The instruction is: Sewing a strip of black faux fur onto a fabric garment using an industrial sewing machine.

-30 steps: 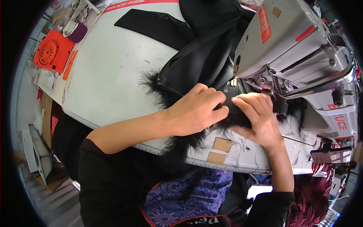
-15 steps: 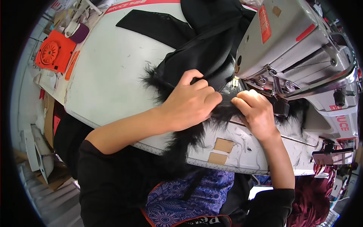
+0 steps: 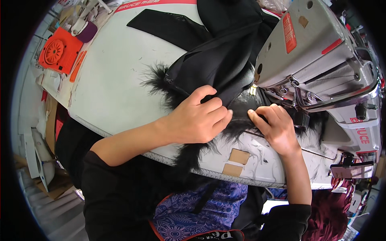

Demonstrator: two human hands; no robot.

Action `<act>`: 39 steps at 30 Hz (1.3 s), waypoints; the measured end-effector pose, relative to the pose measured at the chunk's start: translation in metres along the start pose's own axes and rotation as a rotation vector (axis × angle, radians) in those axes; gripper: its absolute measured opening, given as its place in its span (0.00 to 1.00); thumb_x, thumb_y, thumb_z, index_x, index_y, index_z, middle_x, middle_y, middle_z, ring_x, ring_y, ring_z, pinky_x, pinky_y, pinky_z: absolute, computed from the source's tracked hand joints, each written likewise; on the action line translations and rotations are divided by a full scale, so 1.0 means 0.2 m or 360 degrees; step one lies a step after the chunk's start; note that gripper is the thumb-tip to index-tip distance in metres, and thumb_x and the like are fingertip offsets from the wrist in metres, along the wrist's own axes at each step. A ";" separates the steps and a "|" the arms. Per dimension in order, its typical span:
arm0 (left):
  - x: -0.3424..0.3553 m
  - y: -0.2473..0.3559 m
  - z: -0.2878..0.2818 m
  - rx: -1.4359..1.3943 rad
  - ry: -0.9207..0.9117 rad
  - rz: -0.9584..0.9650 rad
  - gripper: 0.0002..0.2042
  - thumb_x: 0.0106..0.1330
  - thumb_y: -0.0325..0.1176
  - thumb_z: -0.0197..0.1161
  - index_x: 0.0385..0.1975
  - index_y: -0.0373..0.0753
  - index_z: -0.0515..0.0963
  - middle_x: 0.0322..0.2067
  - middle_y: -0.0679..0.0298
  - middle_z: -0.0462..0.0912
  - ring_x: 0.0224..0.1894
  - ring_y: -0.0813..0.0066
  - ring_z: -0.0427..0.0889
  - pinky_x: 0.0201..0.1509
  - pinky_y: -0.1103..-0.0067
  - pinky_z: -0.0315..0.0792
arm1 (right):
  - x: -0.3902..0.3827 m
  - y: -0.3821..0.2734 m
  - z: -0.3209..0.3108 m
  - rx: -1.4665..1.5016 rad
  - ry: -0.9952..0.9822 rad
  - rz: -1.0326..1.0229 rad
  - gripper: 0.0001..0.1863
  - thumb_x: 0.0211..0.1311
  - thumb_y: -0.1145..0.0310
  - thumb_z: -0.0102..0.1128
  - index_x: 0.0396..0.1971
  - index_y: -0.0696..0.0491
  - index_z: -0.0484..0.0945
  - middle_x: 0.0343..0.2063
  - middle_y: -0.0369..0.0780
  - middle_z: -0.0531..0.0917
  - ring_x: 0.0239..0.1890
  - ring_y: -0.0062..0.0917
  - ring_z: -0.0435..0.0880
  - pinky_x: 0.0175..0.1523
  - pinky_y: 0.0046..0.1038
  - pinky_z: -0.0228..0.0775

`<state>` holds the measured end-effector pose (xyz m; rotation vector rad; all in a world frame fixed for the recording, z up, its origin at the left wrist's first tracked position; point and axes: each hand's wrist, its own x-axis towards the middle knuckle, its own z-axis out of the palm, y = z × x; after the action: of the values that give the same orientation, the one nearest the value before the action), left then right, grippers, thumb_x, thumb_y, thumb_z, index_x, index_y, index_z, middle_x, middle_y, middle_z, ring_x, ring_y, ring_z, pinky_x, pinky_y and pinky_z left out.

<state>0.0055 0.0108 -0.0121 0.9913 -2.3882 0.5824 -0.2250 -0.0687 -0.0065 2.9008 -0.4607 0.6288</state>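
Note:
Black shiny fabric (image 3: 219, 60) with a black furry trim (image 3: 161, 80) lies across the white table, its near part under the sewing machine's head (image 3: 305, 52). My left hand (image 3: 203, 116) is closed on this fabric beside the fur, its fingers curled over the edge. To its right, my right hand (image 3: 275, 126) pinches the near edge of the same fabric between thumb and fingers, just in front of the lit needle area (image 3: 253, 90). The fabric's edge spans the short gap between both hands. More fur hangs below my left hand, and what lies under its palm is hidden.
An orange case with a round grille (image 3: 60, 50) stands at the far left, by a purple-and-white spool (image 3: 85, 31). Two tan patches (image 3: 239, 156) are on the table near its ruler-marked front edge. A phone-like device (image 3: 352, 170) is mounted at right.
Both hands have shifted slightly toward me, with the left hand lower and the right hand's grip flatter on the edge. More of the shiny fabric shows between them. The whole view has shifted a little.

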 end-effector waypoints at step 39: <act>-0.05 0.02 -0.03 -0.0115 -0.0222 -0.0036 0.11 0.51 0.27 0.58 0.34 0.30 0.77 0.35 0.56 0.78 0.42 0.66 0.76 0.50 0.67 0.68 | 0.12 -0.10 0.01 0.0303 0.0103 -0.0124 0.17 0.37 0.73 0.58 0.34 0.57 0.78 0.31 0.35 0.75 0.34 0.23 0.74 0.32 0.24 0.65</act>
<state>0.0110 0.0220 -0.0141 1.0573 -2.4970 0.4284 -0.1963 -0.0572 0.0003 3.0467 -0.2932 0.7921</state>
